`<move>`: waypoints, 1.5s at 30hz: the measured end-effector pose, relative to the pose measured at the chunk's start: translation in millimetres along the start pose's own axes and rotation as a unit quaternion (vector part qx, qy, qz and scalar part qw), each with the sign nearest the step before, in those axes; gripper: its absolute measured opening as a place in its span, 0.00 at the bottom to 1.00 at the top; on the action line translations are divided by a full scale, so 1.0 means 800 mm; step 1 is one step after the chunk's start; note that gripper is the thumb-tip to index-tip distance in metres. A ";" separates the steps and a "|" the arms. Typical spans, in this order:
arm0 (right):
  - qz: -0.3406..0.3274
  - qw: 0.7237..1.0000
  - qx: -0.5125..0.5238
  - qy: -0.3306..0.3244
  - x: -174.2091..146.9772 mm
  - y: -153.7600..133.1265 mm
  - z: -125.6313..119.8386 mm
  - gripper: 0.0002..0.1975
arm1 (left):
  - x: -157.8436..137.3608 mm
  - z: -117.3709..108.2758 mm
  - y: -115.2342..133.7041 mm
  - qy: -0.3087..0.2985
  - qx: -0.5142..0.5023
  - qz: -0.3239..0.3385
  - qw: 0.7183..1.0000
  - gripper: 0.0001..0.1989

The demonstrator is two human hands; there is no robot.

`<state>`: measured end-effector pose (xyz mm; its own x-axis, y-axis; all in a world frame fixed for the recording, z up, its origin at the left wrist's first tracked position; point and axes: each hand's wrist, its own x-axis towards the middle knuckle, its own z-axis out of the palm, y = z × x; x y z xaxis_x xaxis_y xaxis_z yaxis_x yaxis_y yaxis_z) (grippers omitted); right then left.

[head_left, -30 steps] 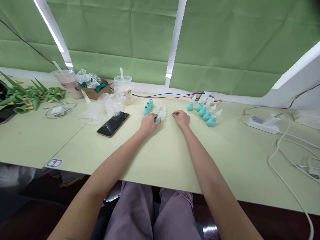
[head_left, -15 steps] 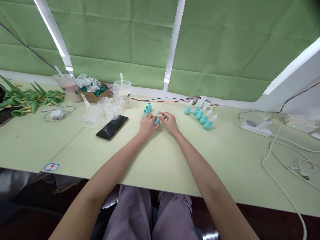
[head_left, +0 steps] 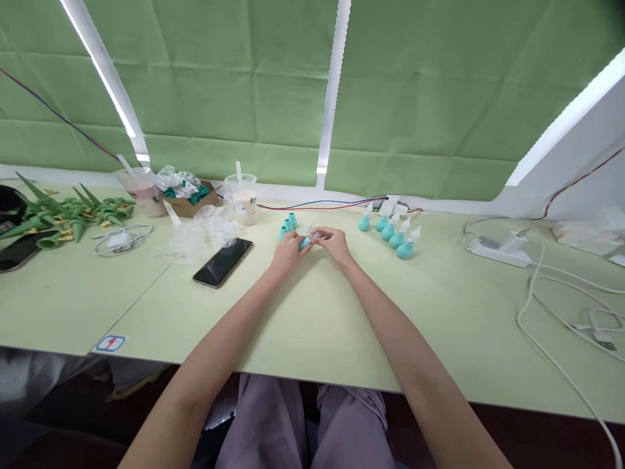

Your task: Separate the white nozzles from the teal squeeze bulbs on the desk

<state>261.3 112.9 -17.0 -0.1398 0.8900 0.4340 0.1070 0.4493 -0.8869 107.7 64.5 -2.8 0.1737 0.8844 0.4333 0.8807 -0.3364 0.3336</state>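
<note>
Meeting at the middle of the table [head_left: 312, 306], the left hand [head_left: 287, 251] grips a teal bulb [head_left: 305, 243] while the right hand [head_left: 333, 242] pinches a small clear tip [head_left: 315, 236] against it. Three bare teal bulbs [head_left: 287, 225] stand just beyond; five capped bulbs [head_left: 390, 229] line up to the right, a phone [head_left: 222, 262] to the left.

Green blinds [head_left: 234, 85] hang across the windows, with daylight showing in bright strips [head_left: 332, 85] between them. A pale green bench [head_left: 317, 312] runs below, with a white wall [head_left: 576, 176] at the right and dark floor [head_left: 43, 417] beneath.
</note>
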 end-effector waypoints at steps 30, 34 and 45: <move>-0.041 0.923 -0.381 0.028 -0.008 -0.003 0.036 0.10 | 0.005 -0.039 -0.042 0.202 -0.051 -0.172 0.963 0.18; -0.083 0.884 -0.459 0.017 0.000 0.001 0.046 0.06 | 0.006 -0.031 -0.066 0.201 -0.042 -0.216 0.955 0.17; -0.090 0.874 -0.475 0.039 0.005 0.013 0.054 0.09 | 0.009 -0.023 -0.083 0.193 -0.041 -0.238 0.951 0.18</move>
<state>219.6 118.0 -31.4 -0.1753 0.7839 0.5957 0.8653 0.4113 -0.2867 42.5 87.4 -6.3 -0.4252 0.7638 0.4856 0.7785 0.0350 0.6266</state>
